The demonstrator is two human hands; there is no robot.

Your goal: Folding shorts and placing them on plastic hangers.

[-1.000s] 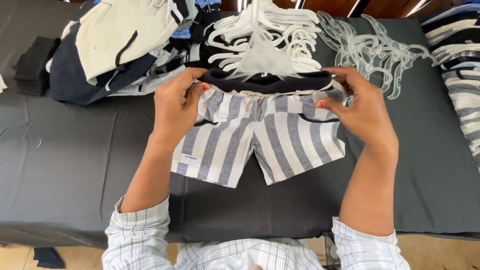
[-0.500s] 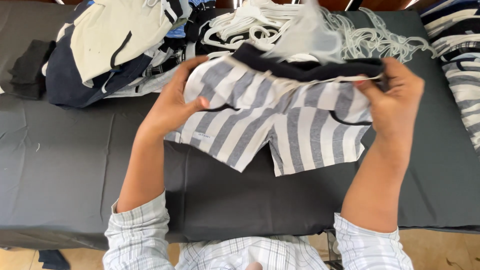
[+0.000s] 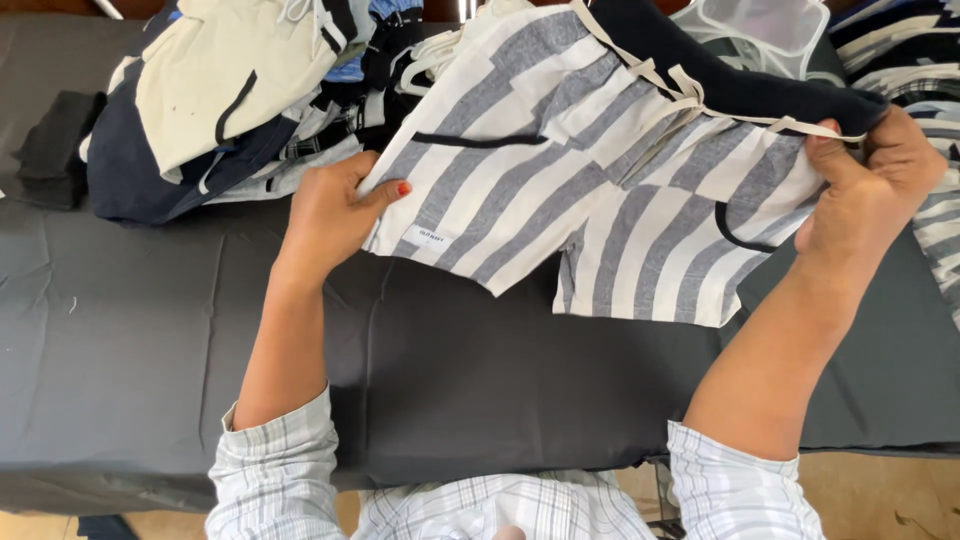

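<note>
Striped shorts (image 3: pixel 600 190), in broad grey and cream bands with a dark waistband and cream drawstrings, are held spread and lifted above the desk (image 3: pixel 450 380), tilted so the waistband runs toward the upper right and the two leg openings hang toward the person. The left hand (image 3: pixel 330 215) pinches the outer edge of one leg between thumb and fingers, its grip narrow and closed on the fabric beside a small sewn label; a red-painted thumbnail shows. The right hand (image 3: pixel 865 195) holds the opposite side just below the waistband, its grip likewise closed on the cloth, thumb on top and fingers curled behind, next to a dark-trimmed pocket edge. Both forearms reach out from rolled pale plaid sleeves.

The desk is covered with a dark grey cloth, creased in places. Behind the left hand lies a pile of clothes (image 3: pixel 230 90), with a cream garment on top of navy and other dark pieces. At the far left edge sits a small stack of dark folded fabric (image 3: pixel 55 150). Beyond the shorts, at the upper right, a clear plastic hanger (image 3: pixel 760 30) shows, partly hidden by the waistband. More striped clothing (image 3: pixel 925 60) lies at the right edge of the desk, just beside the right hand.
</note>
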